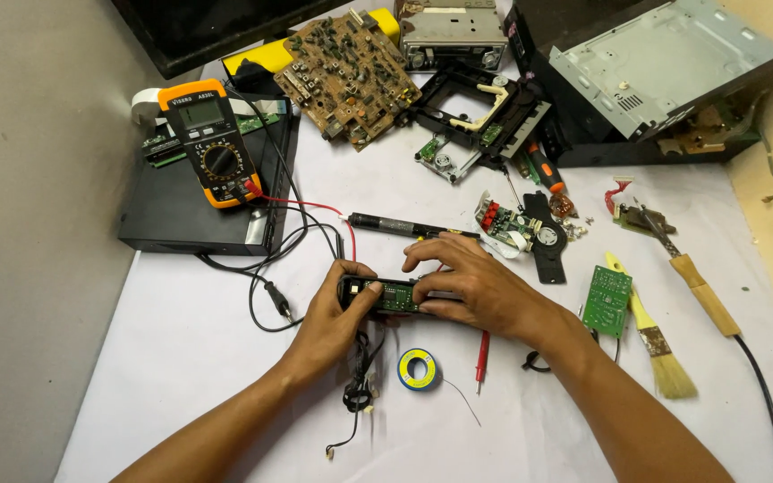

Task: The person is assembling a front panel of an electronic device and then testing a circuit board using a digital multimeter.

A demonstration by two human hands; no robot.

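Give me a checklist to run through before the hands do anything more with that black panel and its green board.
1. Left hand grips the panel end: ok, fingers wrap its left end.
2. Right hand steadies the panel: ok, fingers lie over its right part.
3. Green board exposed: ok, it shows between the hands.
4. Red probe clear of the board: ok, it lies on the white cloth under the right wrist.
5. Solder roll within reach: ok, just below the panel.
6. Multimeter switched off: cannot tell, dial position unclear.
7. Soldering iron cold: cannot tell.
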